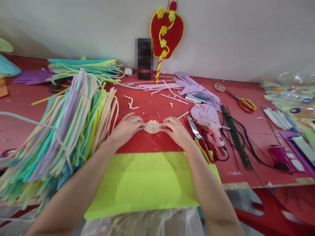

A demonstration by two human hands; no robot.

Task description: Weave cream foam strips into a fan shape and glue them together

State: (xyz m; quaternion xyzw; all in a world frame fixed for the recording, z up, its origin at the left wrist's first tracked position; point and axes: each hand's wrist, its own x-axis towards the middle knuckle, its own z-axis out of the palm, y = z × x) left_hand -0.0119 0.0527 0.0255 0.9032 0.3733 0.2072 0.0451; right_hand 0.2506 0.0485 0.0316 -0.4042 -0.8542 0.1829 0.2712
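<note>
A small cream fan-shaped piece [152, 127], made of bent fuzzy stems that look like pipe cleaners, lies between my two hands over the red surface. On its left edge, the fingertips of my left hand [130, 127] pinch it. My right hand [175, 128] closes on the opposite edge in the same way. Cream pipe cleaners [106, 114] fan out just left of my left wrist. Beside my right forearm lie shears [195, 129] with red handles, and a pink glue gun [213, 129] rests close to them.
A bright green sheet [145, 183] covers the near table edge. Colourful pipe cleaners [56, 131] pile up at left, lilac ones [194, 88] at the back. Scissors [237, 98], green wire stems [236, 141] and a black cord [258, 157] lie right. A red fan ornament [169, 36] stands by the wall.
</note>
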